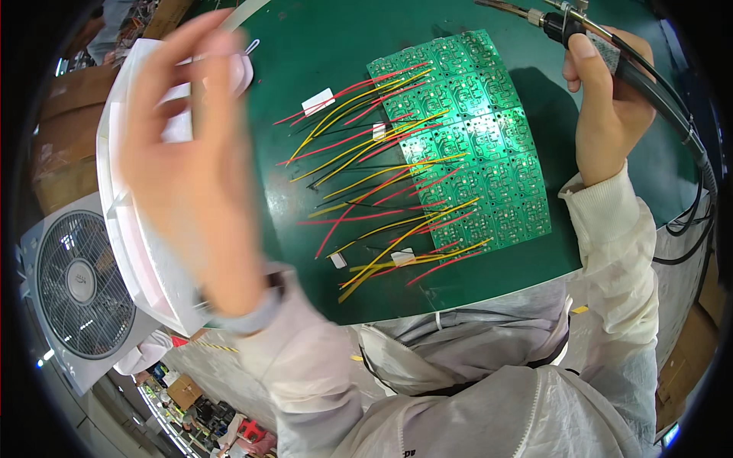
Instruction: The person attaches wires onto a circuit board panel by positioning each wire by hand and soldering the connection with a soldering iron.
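A green panel of circuit boards [496, 160] lies on the green table. Red, yellow and black wires [382, 263] run from its left part out over the table in several loose rows. My right hand [611, 107] is closed around a soldering iron [563, 29] with a cable, up at the far right; its metal tip points left, beyond the panel's far edge. On the left, my left hand [187, 160] is raised over a white tray [126, 229]. Motion smears its fingers, and whether anything is in them cannot be made out.
Small white pieces [318, 101] lie among the wires. A pale rounded object [242, 72] sits beside my left fingers, partly hidden. Thick black cables [664, 99] hang down the right side. A grey fan [80, 282] stands left of the table, near cardboard boxes [76, 130].
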A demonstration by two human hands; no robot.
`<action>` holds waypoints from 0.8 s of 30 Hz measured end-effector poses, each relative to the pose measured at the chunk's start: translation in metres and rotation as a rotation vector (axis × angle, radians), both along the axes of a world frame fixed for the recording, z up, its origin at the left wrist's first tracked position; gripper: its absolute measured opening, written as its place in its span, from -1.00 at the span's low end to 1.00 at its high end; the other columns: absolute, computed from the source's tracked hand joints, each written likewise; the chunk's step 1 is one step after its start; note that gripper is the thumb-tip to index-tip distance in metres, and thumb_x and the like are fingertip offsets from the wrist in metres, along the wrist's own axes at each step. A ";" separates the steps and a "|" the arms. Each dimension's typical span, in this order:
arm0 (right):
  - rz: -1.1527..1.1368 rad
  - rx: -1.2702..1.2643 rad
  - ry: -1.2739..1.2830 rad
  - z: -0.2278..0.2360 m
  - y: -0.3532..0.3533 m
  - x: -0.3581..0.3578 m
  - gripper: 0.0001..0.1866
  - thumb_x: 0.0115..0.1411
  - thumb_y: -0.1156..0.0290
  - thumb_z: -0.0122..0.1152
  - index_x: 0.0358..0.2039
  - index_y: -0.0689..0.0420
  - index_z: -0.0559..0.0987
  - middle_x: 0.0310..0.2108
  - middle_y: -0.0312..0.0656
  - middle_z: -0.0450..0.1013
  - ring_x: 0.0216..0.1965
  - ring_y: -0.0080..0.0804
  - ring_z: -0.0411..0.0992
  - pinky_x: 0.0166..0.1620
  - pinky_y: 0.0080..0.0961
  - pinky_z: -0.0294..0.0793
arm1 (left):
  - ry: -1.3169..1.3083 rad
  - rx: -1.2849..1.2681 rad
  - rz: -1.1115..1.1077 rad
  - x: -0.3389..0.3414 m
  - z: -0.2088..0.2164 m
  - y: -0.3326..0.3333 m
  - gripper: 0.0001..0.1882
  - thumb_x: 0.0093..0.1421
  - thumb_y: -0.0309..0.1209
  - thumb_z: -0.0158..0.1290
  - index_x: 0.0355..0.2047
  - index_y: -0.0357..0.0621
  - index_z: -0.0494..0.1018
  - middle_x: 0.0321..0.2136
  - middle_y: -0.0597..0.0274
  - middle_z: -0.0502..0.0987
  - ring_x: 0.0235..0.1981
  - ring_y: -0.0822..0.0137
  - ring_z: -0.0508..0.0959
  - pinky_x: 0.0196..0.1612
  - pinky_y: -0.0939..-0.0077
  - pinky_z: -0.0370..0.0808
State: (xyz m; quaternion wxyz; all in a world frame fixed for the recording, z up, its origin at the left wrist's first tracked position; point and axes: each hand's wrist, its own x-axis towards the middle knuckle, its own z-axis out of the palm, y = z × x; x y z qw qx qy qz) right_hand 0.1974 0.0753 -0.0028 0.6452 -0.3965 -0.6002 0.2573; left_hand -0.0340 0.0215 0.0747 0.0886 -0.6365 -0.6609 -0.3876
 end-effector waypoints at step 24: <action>0.020 0.015 -0.057 0.004 0.007 -0.007 -0.79 -0.02 0.53 0.08 -0.35 0.24 0.31 -0.44 -0.27 0.27 -0.40 -0.64 0.24 -0.30 -0.72 0.22 | -0.148 -0.703 0.328 -0.322 0.004 0.047 -0.77 0.03 -0.45 -0.02 -0.30 -0.28 0.47 -0.42 0.32 0.49 -0.40 0.53 0.42 -0.35 0.71 0.34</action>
